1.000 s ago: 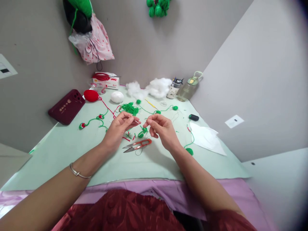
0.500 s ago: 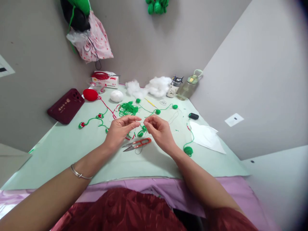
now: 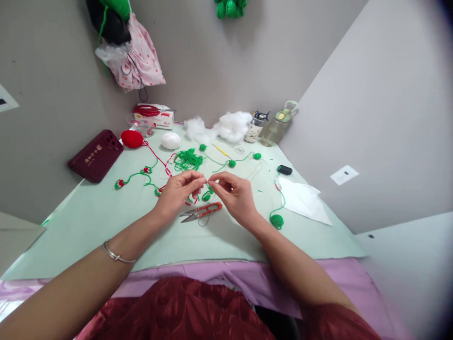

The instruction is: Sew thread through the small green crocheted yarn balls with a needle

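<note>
My left hand (image 3: 180,192) and my right hand (image 3: 236,194) meet fingertip to fingertip over the table, both closed in a pinch. Whatever thin thing lies between the fingers is too small to make out. Just beneath them rests a small green crocheted ball (image 3: 206,196) with green yarn, partly covered by my hands. Orange-handled thread snips (image 3: 212,208) lie nearer to me, blades pointing left. Beyond my left hand is a loose heap of green yarn (image 3: 188,160). Short red and green yarn ends are scattered near my left fingers.
At the back stand a red yarn ball (image 3: 132,139), a white ball (image 3: 171,140), white stuffing (image 3: 232,126), a pen cup (image 3: 254,131) and a bottle (image 3: 276,130). A dark red phone (image 3: 96,157) is at left. White sheets (image 3: 304,202) and a green ball (image 3: 276,221) lie right.
My hands have come together; the small gap between their fingertips has closed. The right fingertips have shifted slightly left. Things on the table have stayed put.
</note>
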Demonstrator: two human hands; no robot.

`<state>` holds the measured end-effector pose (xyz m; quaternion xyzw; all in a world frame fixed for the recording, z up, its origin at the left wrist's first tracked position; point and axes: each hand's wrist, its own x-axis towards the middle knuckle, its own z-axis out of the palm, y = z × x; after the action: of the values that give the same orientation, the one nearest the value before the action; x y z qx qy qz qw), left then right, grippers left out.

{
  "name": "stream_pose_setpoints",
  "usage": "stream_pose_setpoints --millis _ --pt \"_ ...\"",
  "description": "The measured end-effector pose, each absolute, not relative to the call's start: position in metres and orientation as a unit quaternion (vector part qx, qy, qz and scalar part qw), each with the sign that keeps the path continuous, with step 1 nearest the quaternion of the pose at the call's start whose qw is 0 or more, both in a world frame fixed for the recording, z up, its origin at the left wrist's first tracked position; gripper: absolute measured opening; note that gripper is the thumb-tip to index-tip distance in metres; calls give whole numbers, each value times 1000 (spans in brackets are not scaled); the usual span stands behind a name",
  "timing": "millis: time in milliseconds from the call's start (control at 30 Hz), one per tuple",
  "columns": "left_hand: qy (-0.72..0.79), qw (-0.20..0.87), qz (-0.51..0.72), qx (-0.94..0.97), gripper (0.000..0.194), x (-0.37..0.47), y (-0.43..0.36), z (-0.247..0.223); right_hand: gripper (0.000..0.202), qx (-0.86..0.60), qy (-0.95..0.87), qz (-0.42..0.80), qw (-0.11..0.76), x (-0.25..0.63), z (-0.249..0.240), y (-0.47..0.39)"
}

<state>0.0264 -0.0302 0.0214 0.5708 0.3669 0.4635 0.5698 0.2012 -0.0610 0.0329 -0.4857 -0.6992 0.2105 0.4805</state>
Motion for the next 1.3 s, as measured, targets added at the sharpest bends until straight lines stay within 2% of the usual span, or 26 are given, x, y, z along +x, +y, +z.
stream_pose_setpoints --millis 133,300,600,1300 --pt "364 604 492 511 27 26 -26 15 12 -479 -673 205 525 202 37 -62" --pt "369 628 452 515 33 26 -27 9 8 -433 -692 172 551 201 39 -63" --pt "336 629 427 555 21 29 -30 12 9 -412 -710 155 550 196 37 -67" --pt "311 638 406 576 23 28 -28 10 9 -381 -731 120 553 196 33 -66"
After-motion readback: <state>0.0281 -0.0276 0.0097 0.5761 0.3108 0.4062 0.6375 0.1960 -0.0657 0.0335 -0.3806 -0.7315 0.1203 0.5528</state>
